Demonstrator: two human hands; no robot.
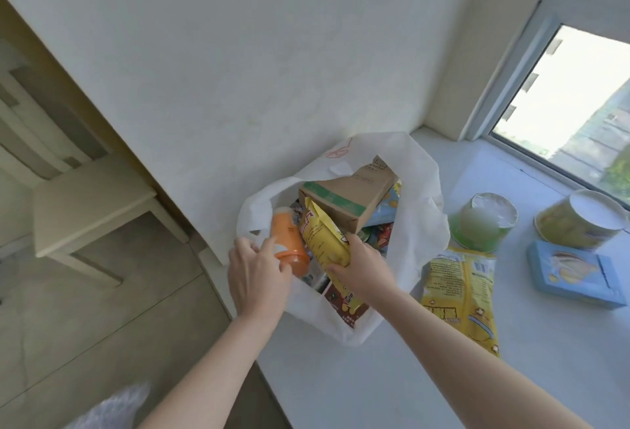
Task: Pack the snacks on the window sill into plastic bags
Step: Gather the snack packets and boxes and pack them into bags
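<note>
Left hand [259, 278] wraps smooth orange cylindrical can [288, 241] at mouth of thin white plastic bag [422, 224]. Right hand [361, 265] grips crinkly yellow pouch [324, 241] inside it, beside brown cardboard carton [351, 200]. Right of the bag on the smooth window sill [375, 377]: flat yellow packet [460, 299], round green tub [484, 220], rectangular blue box [576, 275], round yellow tub [579, 220].

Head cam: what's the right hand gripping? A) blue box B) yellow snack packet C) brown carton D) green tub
B: the right hand has its fingers curled round the yellow snack packet, which sits in the mouth of the white plastic bag. The left hand holds the orange canister beside it.
</note>
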